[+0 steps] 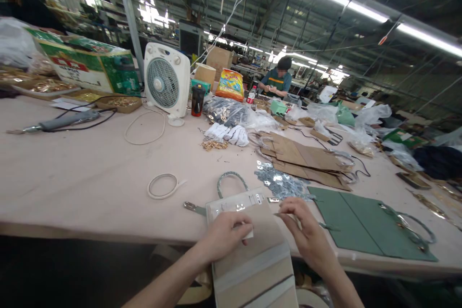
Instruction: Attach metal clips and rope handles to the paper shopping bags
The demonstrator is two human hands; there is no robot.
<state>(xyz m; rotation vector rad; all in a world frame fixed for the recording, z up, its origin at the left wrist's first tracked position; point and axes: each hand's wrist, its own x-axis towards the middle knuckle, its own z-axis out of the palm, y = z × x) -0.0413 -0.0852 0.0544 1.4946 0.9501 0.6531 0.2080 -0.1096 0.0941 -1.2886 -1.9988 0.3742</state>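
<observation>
In front of me a beige-lined bag panel [258, 221] lies partly on the table and hangs over its front edge. A green looped handle [231, 175] sticks out from its far end, with a green strap tab with a metal fitting [190, 206] at the left. My left hand [229, 233] rests over the panel, fingers curled around a small white piece [250, 234]. At the panel's right edge, my right hand [305, 231] pinches a thin strip [277, 214], mostly hidden by the fingers. Just beyond that hand lies a small metal fitting [273, 199].
A green bag panel [375, 224] lies right, with brown panels [306, 154] behind. Metal plates [281, 183] form a pile. A tape roll [162, 186], fan [167, 79], grey corded tool [68, 120] and bottle [197, 100] stand or lie farther off. A co-worker [277, 79] sits across.
</observation>
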